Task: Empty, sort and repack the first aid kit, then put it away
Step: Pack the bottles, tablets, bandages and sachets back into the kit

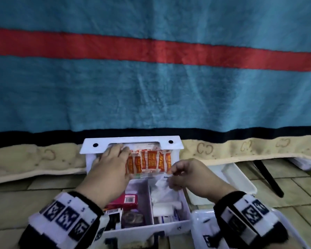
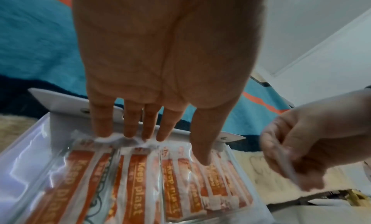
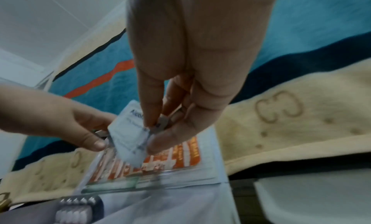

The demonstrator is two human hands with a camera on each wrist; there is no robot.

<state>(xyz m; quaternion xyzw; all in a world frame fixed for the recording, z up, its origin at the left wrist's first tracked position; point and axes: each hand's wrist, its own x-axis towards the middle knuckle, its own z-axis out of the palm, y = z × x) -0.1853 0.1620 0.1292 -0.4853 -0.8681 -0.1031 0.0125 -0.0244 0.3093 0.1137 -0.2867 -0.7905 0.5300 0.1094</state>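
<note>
The white first aid kit sits open on the tiled floor, its lid standing upright. A row of orange plaster strips lies in a clear pouch against the lid's inside. My left hand lies flat on the pouch's left end, its straight fingers touching the top edge. My right hand hovers over the right compartment and pinches a small white alcohol pad sachet between thumb and fingers.
The kit's compartments hold a pink carton, white rolls and a blister pack. A white tray lies to the right, another at the lower right. A teal blanket hangs behind; a black leg slants right.
</note>
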